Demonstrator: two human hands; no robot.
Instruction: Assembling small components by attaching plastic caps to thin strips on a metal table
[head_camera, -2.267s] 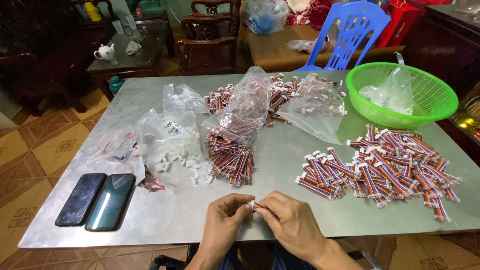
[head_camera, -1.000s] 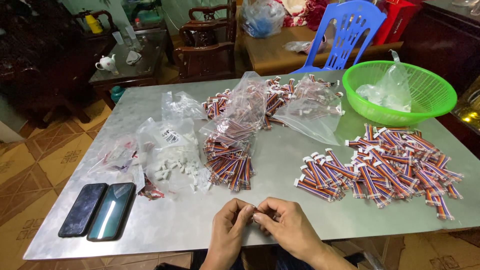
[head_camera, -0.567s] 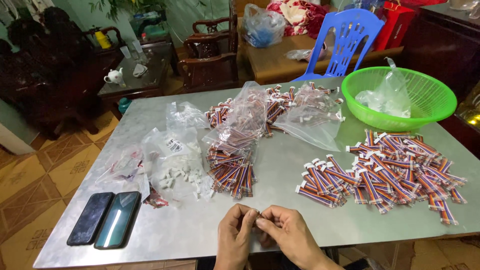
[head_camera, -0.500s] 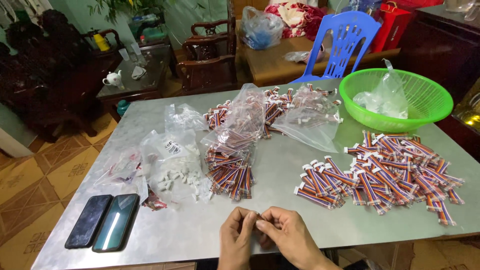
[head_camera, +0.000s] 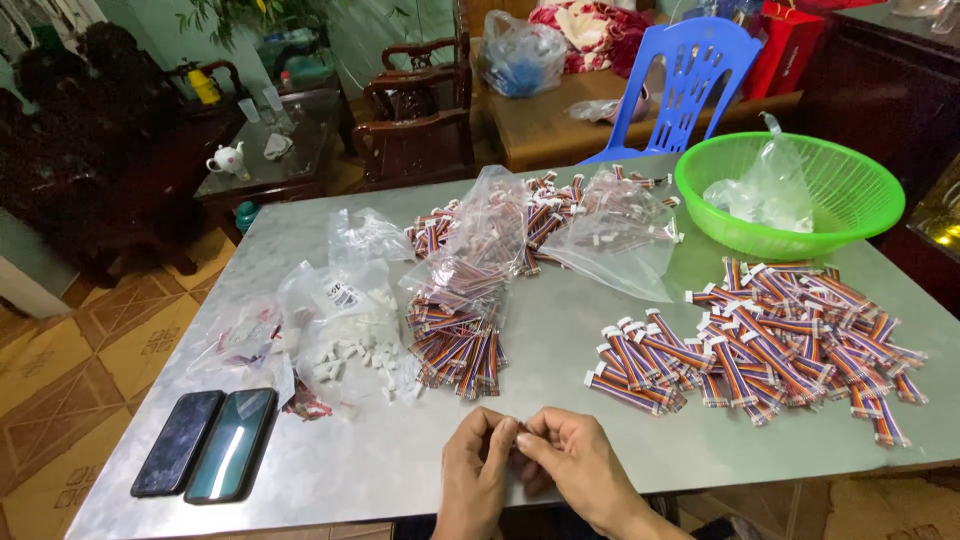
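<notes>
Left hand (head_camera: 478, 470) and right hand (head_camera: 572, 462) meet at the table's (head_camera: 560, 330) near edge, fingertips pinched together on something tiny — too small to tell what. Nearest: a clear bag spilling striped cables (head_camera: 458, 345), and a bag of white connectors (head_camera: 352, 335) with a small white label. Loose cable pile (head_camera: 770, 340) right, green basket (head_camera: 790, 195) behind it, two phones (head_camera: 207, 443) left.

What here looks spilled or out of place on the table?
Small white connectors have spilled loose from an open clear bag onto the metal table, beside two phones. Otherwise the cable piles look sorted; both hands pinch something too small to identify.
</notes>
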